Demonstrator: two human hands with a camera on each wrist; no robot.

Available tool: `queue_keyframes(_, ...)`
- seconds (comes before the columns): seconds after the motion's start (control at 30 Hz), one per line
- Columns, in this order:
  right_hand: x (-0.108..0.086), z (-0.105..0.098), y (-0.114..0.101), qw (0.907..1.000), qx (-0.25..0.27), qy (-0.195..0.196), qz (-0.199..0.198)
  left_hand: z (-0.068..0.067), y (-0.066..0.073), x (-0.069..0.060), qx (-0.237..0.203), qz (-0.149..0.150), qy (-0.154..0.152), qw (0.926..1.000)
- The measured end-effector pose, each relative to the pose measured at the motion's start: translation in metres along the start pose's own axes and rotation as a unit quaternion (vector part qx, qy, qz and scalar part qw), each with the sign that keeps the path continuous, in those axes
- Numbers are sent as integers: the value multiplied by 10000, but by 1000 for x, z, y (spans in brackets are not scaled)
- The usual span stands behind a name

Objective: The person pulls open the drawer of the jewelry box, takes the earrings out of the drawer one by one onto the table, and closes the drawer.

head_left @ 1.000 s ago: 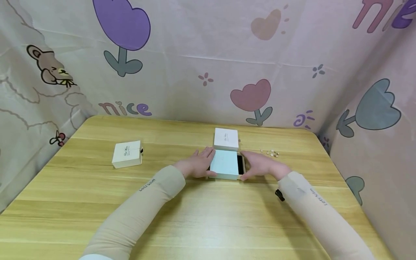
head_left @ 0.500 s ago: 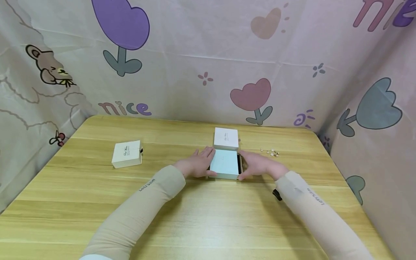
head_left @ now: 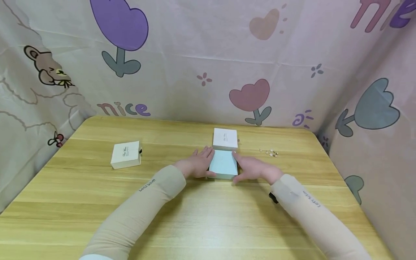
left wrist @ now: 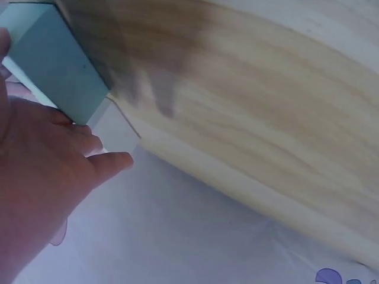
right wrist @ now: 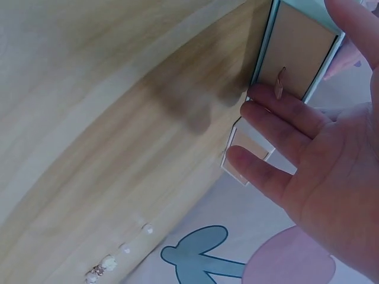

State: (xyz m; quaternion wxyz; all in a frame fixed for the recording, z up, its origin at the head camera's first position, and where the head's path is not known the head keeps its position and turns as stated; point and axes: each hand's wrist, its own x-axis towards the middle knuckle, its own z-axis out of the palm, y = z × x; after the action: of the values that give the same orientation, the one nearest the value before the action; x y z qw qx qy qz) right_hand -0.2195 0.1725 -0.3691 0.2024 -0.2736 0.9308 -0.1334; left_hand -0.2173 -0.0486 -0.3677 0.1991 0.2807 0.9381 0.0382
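A light blue drawer-style gift box lies on the table, its sleeve covering the drawer. Against its left end my left hand rests, thumb near the front corner and fingers toward the back; the left wrist view shows the fingers fairly straight beside the blue box. My right hand is at the opposite end, thumb toward the front corner. Seen from the right wrist, its fingers are extended and touch or nearly touch the drawer front, which carries a small ribbon pull and sits within the sleeve.
Directly behind the blue box stands a white gift box. Another white box with a dark tab sits at the left. Several small pearl-like pieces of jewelry lie right of the hands. A printed curtain hangs behind the wooden table.
My right hand has moved left, pushing the drawer into the blue sleeve; the dark interior strip seen before is now covered. My left hand has stayed at the left end.
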Motion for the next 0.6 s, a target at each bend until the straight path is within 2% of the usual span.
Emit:
queue_keyframes(0.27,0,-1,-1,9997,-202,-25,124,0,3,-2,315,234,124,9992)
queue_keyframes(0.43,-1,-1,-1,10000,-20,-42,-9,0,2,-9,417,142,-4,9990)
queue_keyframes(0.6,-8,-3,5,9999,-34,112,-103,-4,-8,-23,179,-34,-114,9998)
